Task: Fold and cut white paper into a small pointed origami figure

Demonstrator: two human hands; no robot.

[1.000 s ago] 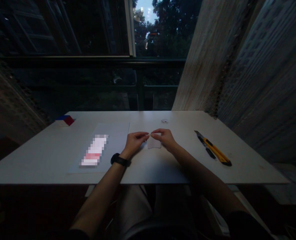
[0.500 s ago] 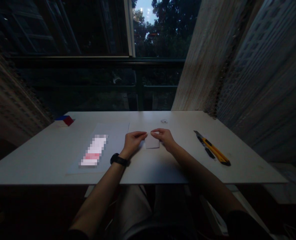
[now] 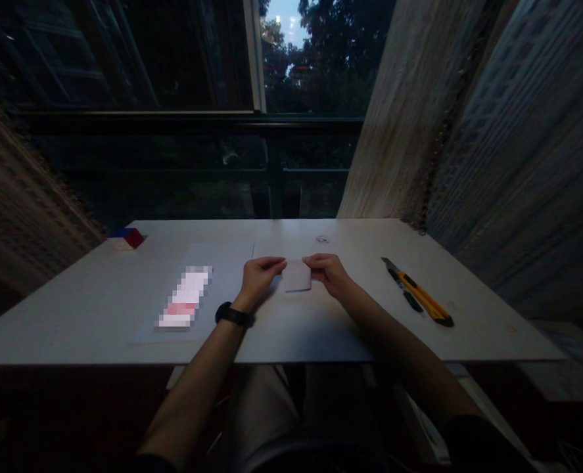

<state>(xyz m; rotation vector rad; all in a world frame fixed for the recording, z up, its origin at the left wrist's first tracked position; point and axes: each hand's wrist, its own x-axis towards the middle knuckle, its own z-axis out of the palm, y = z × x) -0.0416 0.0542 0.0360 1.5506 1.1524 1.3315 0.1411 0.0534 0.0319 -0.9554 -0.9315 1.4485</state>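
A small, roughly square piece of white paper (image 3: 297,276), which looks folded, is held over the middle of the table. My left hand (image 3: 261,278) pinches its upper left corner between thumb and fingers. At the upper right corner, the thumb and fingers of my right hand (image 3: 326,270) close on the same paper. Its lower edge shows a thin dark line. A black watch (image 3: 233,315) is strapped round my left wrist.
On the white table (image 3: 291,335), a pixelated bright phone-like shape (image 3: 185,295) lies on a white sheet (image 3: 232,259) at left. A coloured cube (image 3: 126,238) sits far left. A yellow utility knife (image 3: 426,297) and a black pen-like tool (image 3: 403,289) lie right. A small wire-like item (image 3: 323,239) is behind.
My hands have spread from near the middle of the paper's top edge out to its two upper corners. The paper has shifted slightly left.
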